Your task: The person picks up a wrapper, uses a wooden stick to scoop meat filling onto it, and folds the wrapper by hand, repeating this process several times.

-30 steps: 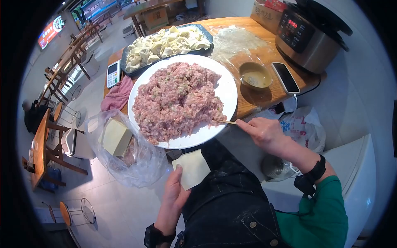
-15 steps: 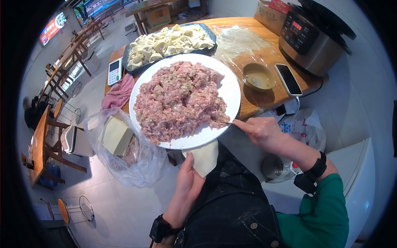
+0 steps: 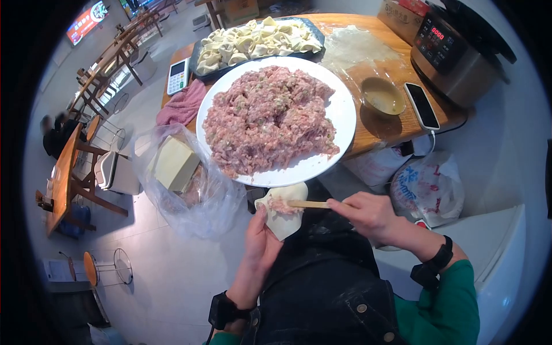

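Showed, top centre, a wide brown wooden table (image 3: 397, 123), seen from above thru a fisheye lens. Carried on its near edge a big round white plate (image 3: 345, 115) heaped w/ pink minced-meat filling (image 3: 270, 118). Behind that, a dark rectangular tray (image 3: 202, 73) packed w/ pale folded dumplings (image 3: 259, 40). At far right, a silver-and-black electric pressure cooker (image 3: 460, 52) w/ red digits lit. Off the table's left, just beside the plate, a clear plastic bag (image 3: 213, 201) w/ a cream block of stacked wrappers (image 3: 175, 164) inside. Below the table at right, a white printed plastic bag (image 3: 428, 187). Left of the plate: crumpled pink cloth (image 3: 184, 106) and, near it, a white keypad device (image 3: 178, 75). Right of the plate: small tan round bowl (image 3: 382, 95) of cloudy liquid, then a black smartphone (image 3: 421, 106) on a white cable.

Just below the plate's near rim, over a dark denim apron (image 3: 322, 287): left hand (image 3: 261, 241) palm-up, supporting a pale square dough wrapper (image 3: 282, 218). Thumb laid along the wrapper's left edge; other fingers under it, hidden, so spread or closed not clear. Pinched in right hand (image 3: 368, 213), betw. thumb and forefinger, a thin flat wooden stick (image 3: 307, 204); remaining fingers curled in. Pressed the stick's tip into a small dab of pink mince (image 3: 283, 205) at the wrapper's centre.
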The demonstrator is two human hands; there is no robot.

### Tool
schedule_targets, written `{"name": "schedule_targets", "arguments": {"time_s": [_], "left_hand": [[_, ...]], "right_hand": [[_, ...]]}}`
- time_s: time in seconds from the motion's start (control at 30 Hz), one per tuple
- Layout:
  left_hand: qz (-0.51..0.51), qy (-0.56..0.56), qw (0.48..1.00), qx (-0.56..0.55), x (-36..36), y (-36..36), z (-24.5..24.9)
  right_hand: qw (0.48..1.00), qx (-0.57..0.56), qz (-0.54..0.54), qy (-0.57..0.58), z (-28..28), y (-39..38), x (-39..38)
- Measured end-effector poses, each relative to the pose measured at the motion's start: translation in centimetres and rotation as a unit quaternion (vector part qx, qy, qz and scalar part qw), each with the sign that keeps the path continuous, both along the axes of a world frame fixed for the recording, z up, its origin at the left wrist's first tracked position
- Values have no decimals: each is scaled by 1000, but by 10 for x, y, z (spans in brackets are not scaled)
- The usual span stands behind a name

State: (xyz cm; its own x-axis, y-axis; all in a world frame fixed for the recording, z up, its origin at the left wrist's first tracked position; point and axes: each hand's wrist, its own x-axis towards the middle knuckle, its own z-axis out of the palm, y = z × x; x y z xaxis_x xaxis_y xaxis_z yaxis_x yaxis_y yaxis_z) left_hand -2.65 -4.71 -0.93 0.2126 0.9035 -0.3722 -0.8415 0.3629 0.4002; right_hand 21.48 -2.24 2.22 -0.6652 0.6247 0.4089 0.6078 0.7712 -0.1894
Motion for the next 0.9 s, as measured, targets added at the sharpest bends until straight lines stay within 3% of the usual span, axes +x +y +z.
{"name": "schedule_targets", "arguments": {"time_s": [0.07, 0.1, 0.13, 0.2, 0.33, 0.4, 0.43, 0.5, 0.53, 0.6, 0.83, 0.9], "left_hand": [[-26, -37, 996, 72, -8, -3, 2], [-22, -35, 997, 72, -8, -3, 4], [-8, -21, 997, 74, -7, -2, 7], [6, -8, 997, 80, -6, 2, 15], [8, 66, 985, 162, -8, 16, 26], [-42, -56, 939, 338, -22, 32, 17], [-51, 10, 908, 416, -14, 37, 44], [-9, 10, 918, 397, -9, 35, 57], [32, 9, 927, 374, -8, 35, 61], [60, 4, 942, 330, -6, 31, 61], [113, 39, 938, 326, 2, 27, 55], [129, 134, 944, 271, 5, 28, 54]], "right_hand": [[980, -104, 33, 165, 3, 7, 4], [961, -196, 53, 187, 12, 9, 4], [961, -195, 56, 188, 17, 11, 0], [910, -351, 73, 209, 26, 15, -11], [868, -427, 62, 247, 35, 28, -29], [901, -292, 139, 288, 30, 34, -37], [902, -289, 142, 288, 32, 35, -41], [976, 16, 71, 205, 36, 35, -47], [976, 18, 73, 205, 40, 35, -49], [974, 127, 46, 183, 46, 35, -51], [977, 137, 30, 160, 31, 30, -56], [984, 100, 11, 149, 28, 25, -57]]}}
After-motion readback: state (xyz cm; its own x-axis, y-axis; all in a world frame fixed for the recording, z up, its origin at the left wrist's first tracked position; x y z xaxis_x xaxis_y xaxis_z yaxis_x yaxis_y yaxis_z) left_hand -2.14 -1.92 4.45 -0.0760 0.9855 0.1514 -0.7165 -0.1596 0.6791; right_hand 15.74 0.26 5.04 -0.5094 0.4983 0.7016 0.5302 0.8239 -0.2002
